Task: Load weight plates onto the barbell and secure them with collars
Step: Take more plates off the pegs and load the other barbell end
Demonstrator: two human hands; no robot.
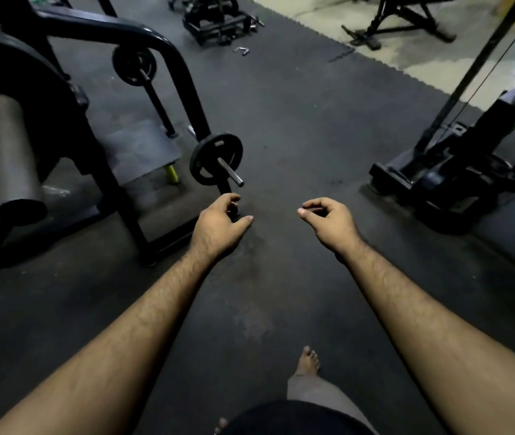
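On the rack at left, low down: barbell (230,173) with one small plate (215,158) already on, bare sleeve end poking toward the camera, no collar visible on it. Another plate (134,66) sits on the far end. Left hand (221,222) just below the sleeve tip, fingers loosely curled, holding nothing. Right hand (325,218) well apart, fingers half-closed; something thin may be pinched, can't tell. Probably reaching in for the next plate or a collar. Rubber floor (281,120) below.
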